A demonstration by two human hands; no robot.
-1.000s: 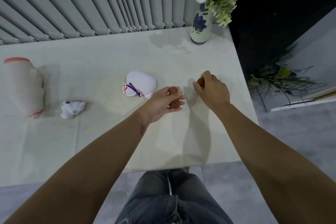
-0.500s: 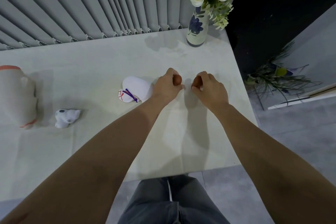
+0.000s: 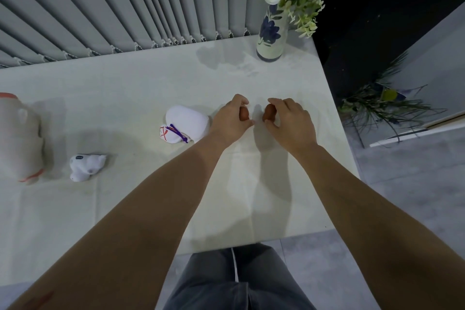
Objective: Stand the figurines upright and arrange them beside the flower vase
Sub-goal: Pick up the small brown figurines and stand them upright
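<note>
My left hand (image 3: 230, 121) grips a small brown figurine (image 3: 243, 114) on the white table (image 3: 125, 98). My right hand (image 3: 289, 122) grips a second small brown figurine (image 3: 268, 112) a short way to its right. Both are mostly hidden by my fingers. A white figurine with a purple cord (image 3: 185, 124) lies on its side just left of my left hand. A smaller white figurine (image 3: 86, 166) lies toppled further left. A large cream figurine with an orange rim (image 3: 20, 138) lies at the left edge. The flower vase (image 3: 271, 33) with white roses stands at the far right corner.
Grey vertical blinds (image 3: 125, 2) hang right behind the table. The table's right edge (image 3: 337, 118) runs close to my right hand, with a green plant (image 3: 382, 106) on the floor beyond it. My legs are under the near edge.
Both hands moved away from me toward the vase, each holding its brown figurine. They now sit level with the white corded figurine, a little apart.
</note>
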